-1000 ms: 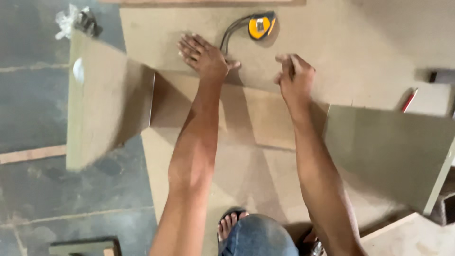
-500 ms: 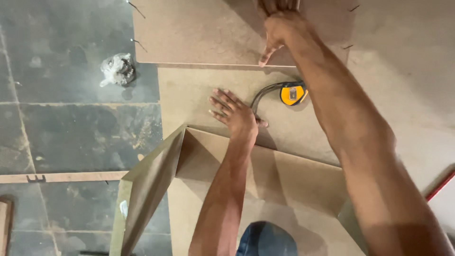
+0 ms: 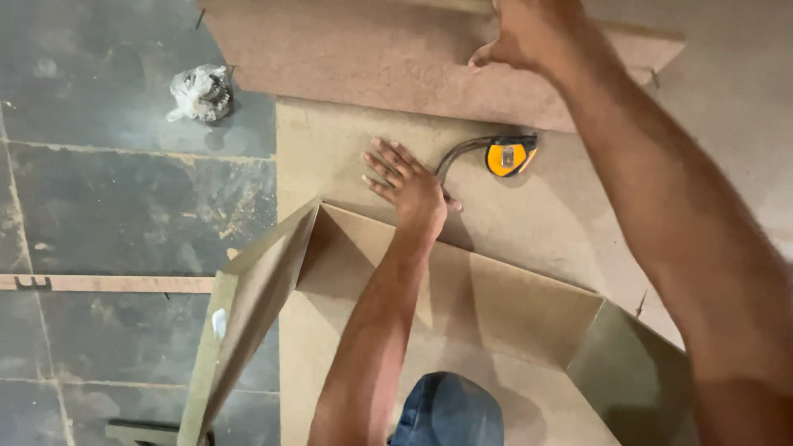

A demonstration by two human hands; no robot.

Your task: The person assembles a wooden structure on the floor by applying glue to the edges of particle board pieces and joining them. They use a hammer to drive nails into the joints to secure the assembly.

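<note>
Head view shows us leaning over brown fibreboard sheets laid on a dark tiled floor. Our left hand lies flat, fingers spread and released, palm down on the large flat board, right at the top edge of an upright panel that stands across the middle of the frame. Our right hand reaches up toward 12 o'clock and clenches the far edge of a smaller board that overlaps the big one; thumb and fingers wrap its edge, though the fingertips run out of frame. Just at 3 o'clock from the left hand sits a yellow tape measure, its dark strap curling back toward the left thumb, near but not quite touching as far as we can tell. At 9 o'clock a side panel tilts outward from the upright one, with a white smear on its edge. Another panel angles off at 4 o'clock. A crumpled plastic bag rests on the floor at 10 o'clock, well apart from both hands. A blue denim knee shows at 6 o'clock
</note>
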